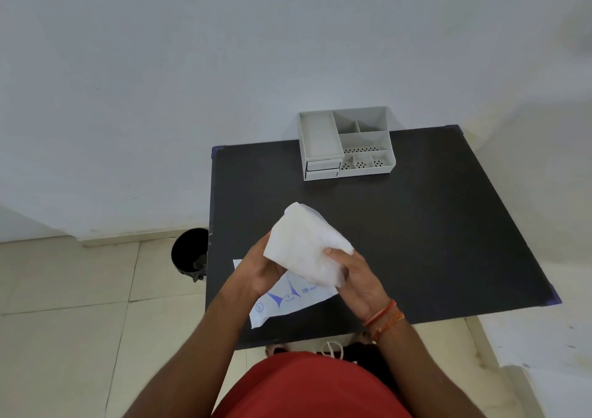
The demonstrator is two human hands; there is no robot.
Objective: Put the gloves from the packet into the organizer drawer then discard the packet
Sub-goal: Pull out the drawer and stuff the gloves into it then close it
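Above the table's near edge, both hands grip a white wad of gloves (307, 248).
Left hand (266, 267) and right hand (355, 273) clasp it; the organizer drawer (322, 168), shut, lies straight ahead; the packet (288, 302) lies beneath.

- The flat white paper packet with blue print (288, 302), lying on the black table, carries the only readable marks in view.
- Near its right end, just below the bundle held above it, stands "100" in blue, followed by a word too blurred to read with certainty.
- Near its lower left corner is a small blue circle enclosing the letter "L".
- Between the two blue pointed shapes printed on it sits a small line of blue text, too small to read.
- The rest of the packet's print is hidden under the hands and the bundle.
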